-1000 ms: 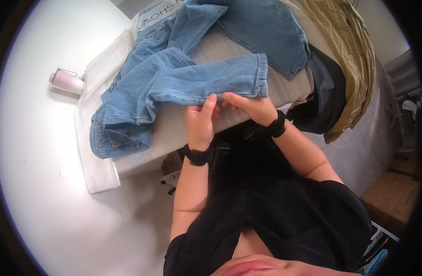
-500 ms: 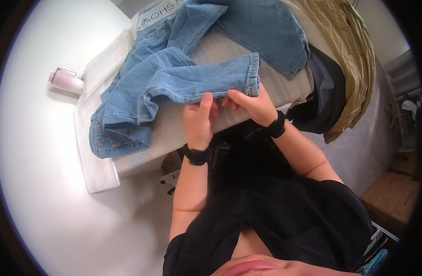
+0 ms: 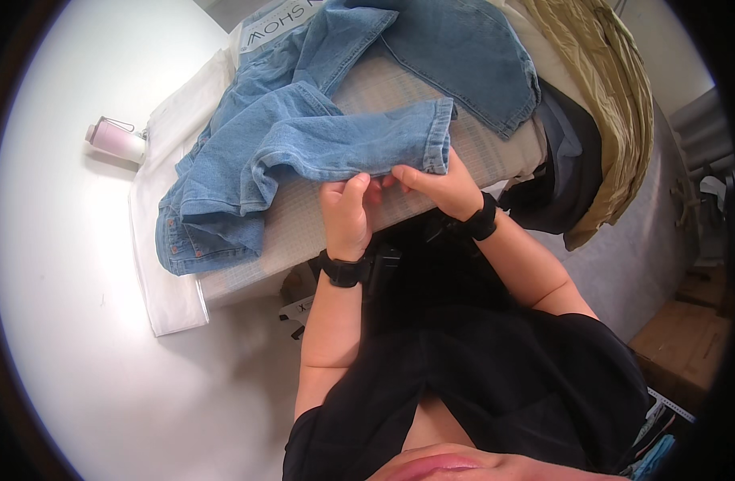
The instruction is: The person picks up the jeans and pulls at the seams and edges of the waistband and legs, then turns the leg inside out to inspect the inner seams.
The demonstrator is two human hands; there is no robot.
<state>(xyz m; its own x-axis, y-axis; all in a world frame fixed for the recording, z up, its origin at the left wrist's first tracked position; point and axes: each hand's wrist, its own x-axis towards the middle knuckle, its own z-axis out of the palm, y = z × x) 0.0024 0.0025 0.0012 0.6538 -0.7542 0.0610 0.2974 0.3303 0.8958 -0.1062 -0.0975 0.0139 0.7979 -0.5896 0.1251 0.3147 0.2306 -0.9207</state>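
Note:
A pair of blue jeans (image 3: 303,132) lies spread over a padded, pale checked surface (image 3: 480,156). One leg stretches toward me, its hem at the right end. My left hand (image 3: 347,212) pinches the near edge of that leg, thumb on top and fingers partly hidden beneath. Close beside it, my right hand (image 3: 442,186) grips the same edge near the hem, its thumb over the denim. The other leg reaches away to the upper right. The waistband with its copper-coloured rivets rests at the left.
A pink and white bottle (image 3: 117,141) stands left of the surface. White plastic bags (image 3: 175,301) lie along the left edge. Olive fabric (image 3: 612,120) and dark garments (image 3: 572,152) hang over the right end. A cardboard box (image 3: 680,341) sits at lower right.
The hem end of the near jeans leg has dropped slightly toward me. Both hands keep hold of its edge and have shifted only a little.

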